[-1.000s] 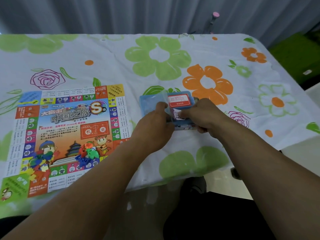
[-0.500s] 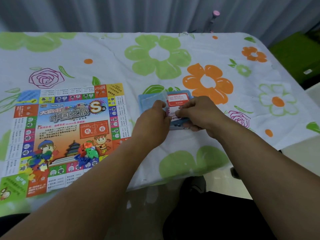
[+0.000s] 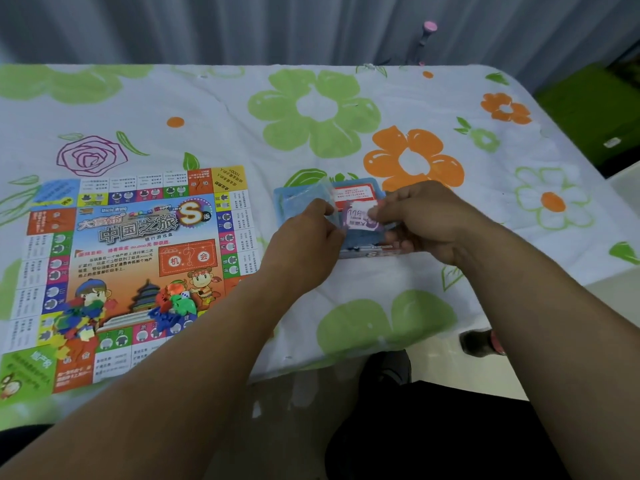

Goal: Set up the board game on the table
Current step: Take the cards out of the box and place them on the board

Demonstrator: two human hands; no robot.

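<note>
Hands meet over the blue box (image 3: 360,244), which sits on the tablecloth (image 3: 346,81) right of centre, near the front edge of the table. Left hand (image 3: 304,244) is curled, thumb and fingertips pinching a clear plastic wrapper (image 3: 327,202) at the box's left half. Right hand (image 3: 426,220) pinches a purple-and-white paper note (image 3: 360,220) between thumb and forefinger, note held just above the box interior. A red-and-white card (image 3: 355,195) lies in the far part of the box, beyond the note.

Game board (image 3: 131,265) lies flat and unfolded at the left, well apart from the box; its near-left corner reaches close to the table's front edge. Loose coloured plastic pieces (image 3: 173,303) are heaped on the board's lower middle, with a second heap of flat coloured bits (image 3: 76,323) to their left (small white die among the first heap, hard to resolve).

Open cloth: wide band behind board and box up to the far edge by the grey curtain (image 3: 242,26); clear strip between board and box; more bare cloth right of the box toward the right table edge. Floor (image 3: 433,368) visible past the front edge.
</note>
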